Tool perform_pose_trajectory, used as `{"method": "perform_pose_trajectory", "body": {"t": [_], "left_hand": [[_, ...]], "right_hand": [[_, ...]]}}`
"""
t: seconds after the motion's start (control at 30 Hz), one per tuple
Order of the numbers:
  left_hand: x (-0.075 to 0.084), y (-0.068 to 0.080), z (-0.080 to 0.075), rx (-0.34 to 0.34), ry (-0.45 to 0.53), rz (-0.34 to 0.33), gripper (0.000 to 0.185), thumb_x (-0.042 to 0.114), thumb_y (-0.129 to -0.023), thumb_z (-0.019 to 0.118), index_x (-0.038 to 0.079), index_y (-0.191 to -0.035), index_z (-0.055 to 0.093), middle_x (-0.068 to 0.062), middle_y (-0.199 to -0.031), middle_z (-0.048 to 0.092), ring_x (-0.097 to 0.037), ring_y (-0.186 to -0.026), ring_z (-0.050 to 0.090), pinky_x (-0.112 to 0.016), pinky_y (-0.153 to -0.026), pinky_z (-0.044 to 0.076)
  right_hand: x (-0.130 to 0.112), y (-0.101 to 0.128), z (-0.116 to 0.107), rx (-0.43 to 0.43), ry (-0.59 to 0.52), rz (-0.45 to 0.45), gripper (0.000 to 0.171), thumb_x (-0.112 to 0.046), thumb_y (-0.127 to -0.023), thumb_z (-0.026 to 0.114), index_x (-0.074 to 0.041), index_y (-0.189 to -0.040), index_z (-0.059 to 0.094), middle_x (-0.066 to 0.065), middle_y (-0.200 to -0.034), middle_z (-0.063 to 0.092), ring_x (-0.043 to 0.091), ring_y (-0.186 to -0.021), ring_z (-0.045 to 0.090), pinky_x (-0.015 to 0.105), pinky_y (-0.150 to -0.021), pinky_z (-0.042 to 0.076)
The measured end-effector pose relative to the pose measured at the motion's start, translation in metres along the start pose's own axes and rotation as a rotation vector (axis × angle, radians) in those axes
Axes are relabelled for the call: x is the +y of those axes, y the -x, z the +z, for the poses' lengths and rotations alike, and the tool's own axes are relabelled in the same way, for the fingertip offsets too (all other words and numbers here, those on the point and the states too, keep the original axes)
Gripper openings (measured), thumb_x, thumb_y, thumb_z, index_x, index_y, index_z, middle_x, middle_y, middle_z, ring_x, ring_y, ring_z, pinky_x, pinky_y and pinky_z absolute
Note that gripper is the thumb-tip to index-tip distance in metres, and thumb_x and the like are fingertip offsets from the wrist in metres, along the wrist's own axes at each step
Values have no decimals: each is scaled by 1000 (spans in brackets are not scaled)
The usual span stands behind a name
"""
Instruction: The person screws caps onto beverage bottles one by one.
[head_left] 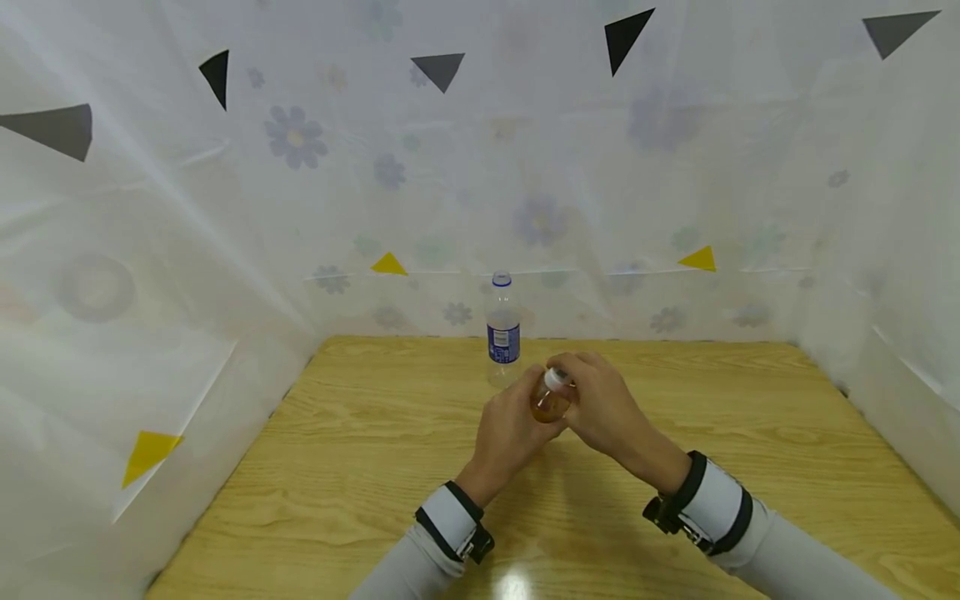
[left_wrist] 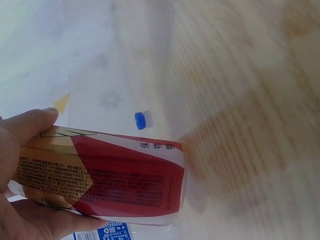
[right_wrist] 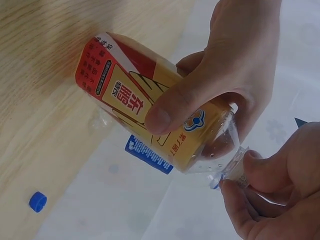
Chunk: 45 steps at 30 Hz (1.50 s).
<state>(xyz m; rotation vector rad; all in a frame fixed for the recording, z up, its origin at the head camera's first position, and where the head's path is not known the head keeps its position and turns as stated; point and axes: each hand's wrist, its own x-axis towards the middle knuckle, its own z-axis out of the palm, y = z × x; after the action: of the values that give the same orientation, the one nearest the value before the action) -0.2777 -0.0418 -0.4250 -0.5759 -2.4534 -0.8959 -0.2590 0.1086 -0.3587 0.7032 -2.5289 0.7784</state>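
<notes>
Though near fingers [head_left: 529,380], blue-labelled bottle [head_left: 503,343] upright

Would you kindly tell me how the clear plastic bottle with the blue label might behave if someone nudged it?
The clear plastic bottle with the blue label would probably tip easily, standing tall and narrow. It looks empty, so it is likely light for its size. Once down, its rounded body might roll.

The left hand [head_left: 512,429] and right hand [head_left: 603,408] are bare. Both sleeves [head_left: 806,550] are long and pale grey. At the end of each sits a broad whitish band [head_left: 716,498] edged with black straps [head_left: 687,485], and a small black block [head_left: 660,513] juts from its inner side, a silvery fitting [head_left: 693,530] beside it
</notes>
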Motion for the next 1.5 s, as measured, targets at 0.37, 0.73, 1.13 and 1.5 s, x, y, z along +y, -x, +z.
{"method": "perform_pose_trajectory", "body": {"t": [0.37, 0.73, 1.13, 1.5], "left_hand": [[1, -1, -1, -12, 7, -1, 59, 36, -83, 85, 19, -131, 57, 1, -112, 72, -14, -96, 73, -27, -77, 59], [1, -1, 0, -5, 2, 3, 49, 37, -83, 84, 19, -121, 57, 2, -101, 70, -11, -88, 72, -24, -72, 57], [1, 0, 0, -7, -6, -13, 48, 33, -83, 84, 20, -119, 56, 5, -95, 66, -7, -79, 66, -21, -67, 54], [1, 1, 1, 9, -20, 15, 47, 30, -83, 83, 19, -118, 55, 4, -92, 65, -8, -76, 64, -20, -63, 52]], "right_hand": [[1, -1, 0, 31, -3, -3, 27, 14, -84, 68, 2, -108, 69, 19, -103, 68, 33, -93, 66, 46, -74, 58], [3, -2, 4, 57, 46, -2, 28, 15, -75, 67, 1, -100, 66, 16, -94, 67, 30, -85, 64, 44, -70, 57], [4, -4, 7, 85, 63, -22, 13, -4, -86, 73, 0, -91, 62, 11, -81, 61, 22, -71, 56, 35, -61, 50], [7, -4, 9, 119, 57, -48, 18, -6, -87, 70, -6, -77, 54, 3, -67, 47, 14, -59, 40, 28, -53, 35]]}}
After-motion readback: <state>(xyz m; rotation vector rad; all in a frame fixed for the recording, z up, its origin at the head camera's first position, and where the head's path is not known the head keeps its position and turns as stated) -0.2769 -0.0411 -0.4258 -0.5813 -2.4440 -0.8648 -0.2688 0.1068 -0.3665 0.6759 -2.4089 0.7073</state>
